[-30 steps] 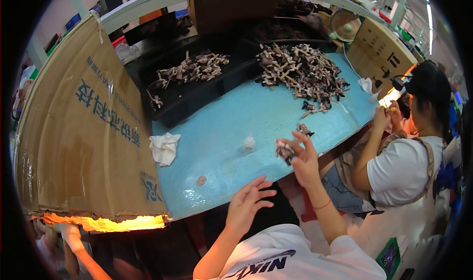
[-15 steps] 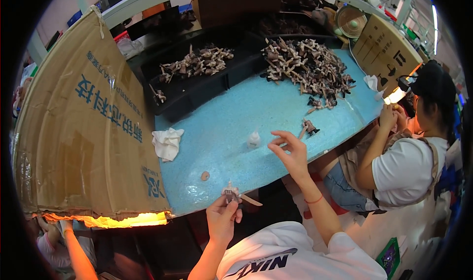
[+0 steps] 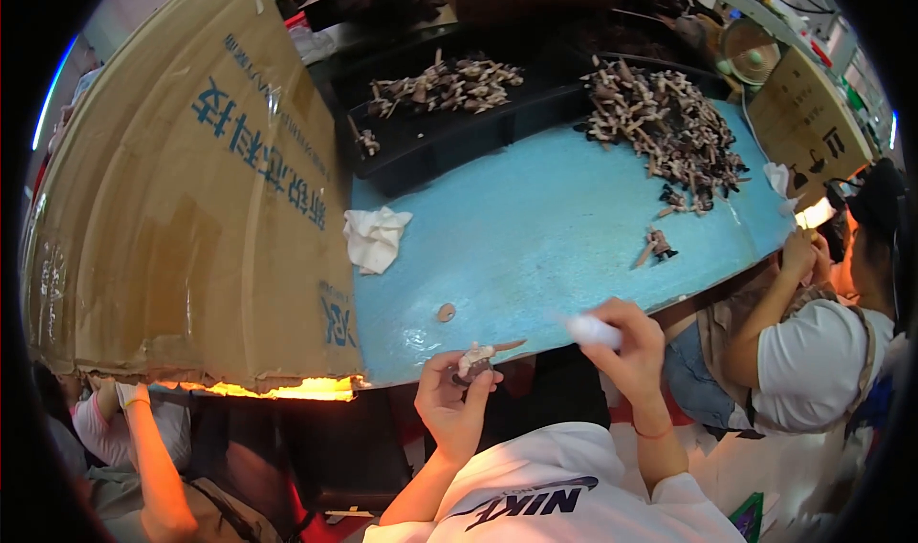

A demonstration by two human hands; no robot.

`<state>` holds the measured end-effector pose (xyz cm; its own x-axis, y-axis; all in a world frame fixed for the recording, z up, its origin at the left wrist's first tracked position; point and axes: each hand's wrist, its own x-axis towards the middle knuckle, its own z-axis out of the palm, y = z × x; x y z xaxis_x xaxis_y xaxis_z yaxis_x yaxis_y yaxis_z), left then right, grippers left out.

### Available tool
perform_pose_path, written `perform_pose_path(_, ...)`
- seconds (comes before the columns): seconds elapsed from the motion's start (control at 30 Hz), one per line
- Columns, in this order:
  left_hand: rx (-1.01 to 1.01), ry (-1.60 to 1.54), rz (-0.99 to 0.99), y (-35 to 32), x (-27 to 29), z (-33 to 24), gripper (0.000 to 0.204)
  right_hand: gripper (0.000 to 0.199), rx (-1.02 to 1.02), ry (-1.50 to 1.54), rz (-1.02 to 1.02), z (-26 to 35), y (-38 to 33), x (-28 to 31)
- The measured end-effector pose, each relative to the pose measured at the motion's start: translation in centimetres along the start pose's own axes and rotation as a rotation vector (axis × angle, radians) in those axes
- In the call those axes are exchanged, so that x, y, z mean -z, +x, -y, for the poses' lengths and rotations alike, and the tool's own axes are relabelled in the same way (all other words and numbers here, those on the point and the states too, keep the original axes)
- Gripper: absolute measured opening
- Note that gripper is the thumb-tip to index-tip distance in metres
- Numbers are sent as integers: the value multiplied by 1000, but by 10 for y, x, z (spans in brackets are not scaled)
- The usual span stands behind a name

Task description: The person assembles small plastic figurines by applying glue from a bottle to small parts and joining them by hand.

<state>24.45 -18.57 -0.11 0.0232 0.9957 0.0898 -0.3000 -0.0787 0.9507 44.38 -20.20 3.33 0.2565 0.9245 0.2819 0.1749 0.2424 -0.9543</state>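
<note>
At the near edge of the blue tabletop, my left hand (image 3: 454, 404) pinches a small figurine (image 3: 476, 359) with a pale top, a dark body and a thin brown piece sticking out to the right. To its right, my right hand (image 3: 631, 352) is closed around a small white squeeze bottle (image 3: 593, 332). The bottle is blurred by motion and tilted, its thin nozzle toward the left, raised off the table and apart from the figurine. A small round tan piece (image 3: 447, 313) lies on the table just beyond my left hand.
A black tray (image 3: 449, 146) with a heap of figurines stands at the back. A larger figurine pile (image 3: 665, 127) lies right of it, with one loose figurine (image 3: 656, 247) nearer. A crumpled white cloth (image 3: 376, 239) lies beside the tall cardboard panel (image 3: 182, 199). A co-worker (image 3: 808, 352) sits at right.
My right hand has taken hold of the white bottle, which stood on the table, and lifted it nearer. The figurine in my left hand has turned slightly. The whole view has shifted.
</note>
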Motion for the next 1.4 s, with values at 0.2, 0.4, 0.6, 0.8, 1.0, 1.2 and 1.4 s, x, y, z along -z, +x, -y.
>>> perform_pose_path(0.2,-352,278,4,-1,2,2,28,31,387,-140,44,28,-26,-1)
perform_pose_path(0.4,-532,227,-62,0,4,7,26,34,413,-230,129,50,-30,-2)
perform_pose_path(0.6,-639,325,-90,2,6,6,27,34,410,-357,114,62,-33,-5)
perform_pose_path(0.8,-677,364,-119,2,8,5,26,36,431,-407,150,59,-37,-3)
perform_pose_path(1.0,-679,381,-120,0,10,6,27,38,465,-399,201,59,-35,-5)
perform_pose_path(1.2,-675,388,-107,0,8,4,27,31,473,-414,182,61,-33,-10)
perform_pose_path(1.4,-685,384,-93,0,9,6,27,30,469,-417,175,61,-33,-12)
